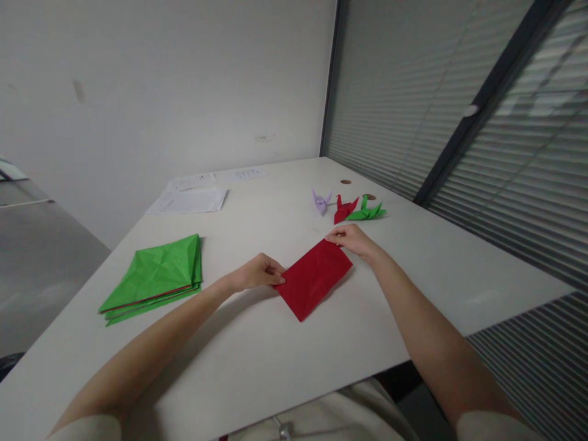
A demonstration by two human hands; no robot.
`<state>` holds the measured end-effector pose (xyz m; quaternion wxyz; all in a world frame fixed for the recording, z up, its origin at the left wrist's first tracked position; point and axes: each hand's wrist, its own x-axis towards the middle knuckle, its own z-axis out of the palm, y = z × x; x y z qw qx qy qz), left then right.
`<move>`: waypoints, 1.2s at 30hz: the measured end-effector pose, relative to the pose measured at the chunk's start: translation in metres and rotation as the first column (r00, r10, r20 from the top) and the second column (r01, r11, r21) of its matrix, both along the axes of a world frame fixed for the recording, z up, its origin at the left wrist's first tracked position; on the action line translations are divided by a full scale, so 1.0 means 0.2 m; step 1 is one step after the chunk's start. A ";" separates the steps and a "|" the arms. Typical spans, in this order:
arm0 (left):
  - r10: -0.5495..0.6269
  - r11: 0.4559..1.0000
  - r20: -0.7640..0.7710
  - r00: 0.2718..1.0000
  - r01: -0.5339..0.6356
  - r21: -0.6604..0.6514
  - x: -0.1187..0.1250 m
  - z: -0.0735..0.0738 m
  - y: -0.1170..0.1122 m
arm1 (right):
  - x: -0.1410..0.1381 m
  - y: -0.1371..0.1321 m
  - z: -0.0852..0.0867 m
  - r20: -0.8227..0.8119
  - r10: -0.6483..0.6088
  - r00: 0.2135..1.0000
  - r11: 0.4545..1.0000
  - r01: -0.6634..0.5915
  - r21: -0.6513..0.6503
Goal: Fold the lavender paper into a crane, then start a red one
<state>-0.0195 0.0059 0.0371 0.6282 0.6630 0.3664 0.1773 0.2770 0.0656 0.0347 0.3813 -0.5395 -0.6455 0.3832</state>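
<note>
A red sheet of paper [315, 278], its outline a slanted rectangle with faint creases, is held between both hands just over the white table. My left hand [261, 272] pinches its left corner between thumb and fingers. At the far upper corner, my right hand [350, 239] has the paper's edge gripped between thumb and fingertips. Beyond the right hand stand three folded paper cranes: a lilac one [321, 202], a red one [344, 210] and a green one [367, 211].
On the left of the white table [257, 367] lies a stack of creased green paper [160, 269] with some red between its layers. Printed sheets [193, 199] rest at the back left. Two round holes pierce the tabletop near the window blinds [395, 79].
</note>
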 end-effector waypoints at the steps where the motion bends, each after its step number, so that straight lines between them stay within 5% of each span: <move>1: 0.002 1.000 -0.005 1.000 -0.002 -0.010 0.00 0.00 0.00 | 0.00 0.00 0.00 0.003 -0.003 1.000 1.000 0.003 -0.001; 16: 0.008 0.998 -0.019 1.000 -0.010 -0.064 -0.02 -0.02 0.03 | 0.01 0.00 -0.01 0.017 -0.024 1.000 0.998 0.025 -0.061; 29: 0.057 0.998 -0.060 0.997 -0.059 -0.030 -0.02 -0.12 0.07 | 0.00 0.07 -0.13 0.170 0.007 0.985 0.999 -0.014 0.041; 32: 0.077 0.995 -0.102 0.992 -0.071 0.064 -0.02 -0.12 0.06 | -0.01 0.07 -0.16 0.268 0.003 0.964 0.996 -0.028 0.088; 36: 0.102 0.935 -0.245 0.964 -0.009 0.355 -0.01 -0.09 0.04 | -0.02 0.08 -0.19 0.421 0.001 0.907 0.992 -0.052 0.111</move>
